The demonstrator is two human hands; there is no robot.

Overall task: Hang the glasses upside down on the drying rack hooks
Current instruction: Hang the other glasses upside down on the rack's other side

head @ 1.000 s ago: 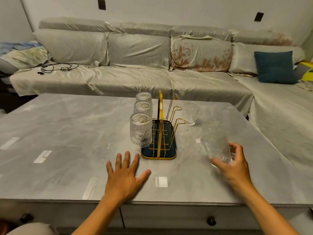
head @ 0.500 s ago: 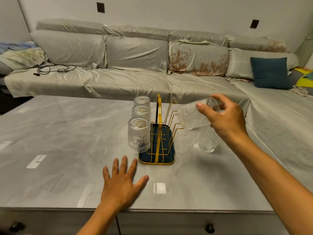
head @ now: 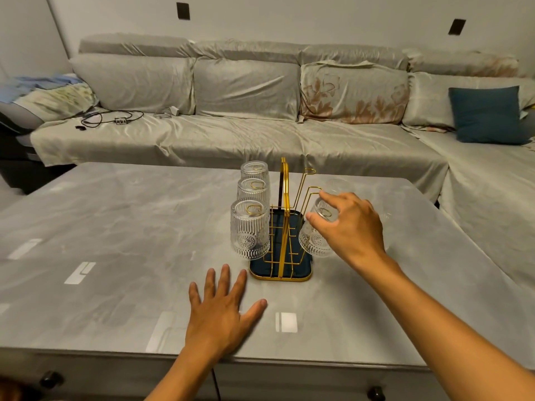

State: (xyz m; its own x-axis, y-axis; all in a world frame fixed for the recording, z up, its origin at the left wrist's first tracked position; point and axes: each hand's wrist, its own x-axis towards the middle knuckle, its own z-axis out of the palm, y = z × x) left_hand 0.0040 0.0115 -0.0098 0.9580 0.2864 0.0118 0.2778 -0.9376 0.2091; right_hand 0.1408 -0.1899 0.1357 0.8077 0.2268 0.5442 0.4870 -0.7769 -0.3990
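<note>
Looking down from the head camera, the person works at a gold wire drying rack [head: 285, 227] standing on a grey table [head: 115, 227]. To the left of the rack's central handle, three ribbed glasses [head: 250, 228] already hang mouth-down on their hooks. To the right of the handle, the right hand [head: 351, 227] is clamped around the base of a fourth glass [head: 315, 238], inverted and tilted, with the nearest right-side hook's loop showing through its bottom. Behind it, two right-side hooks [head: 309, 172] stand bare, and another glass [head: 337, 185] seems to wait on the table just beyond the rack, though it is faint. The left hand [head: 223, 314] lies flat with fingers spread on the table in front of the rack, holding nothing.

To finish well, the person should probably let the glass settle fully on the hook before loosening the grip, keeping it off the rack's handle.
</note>
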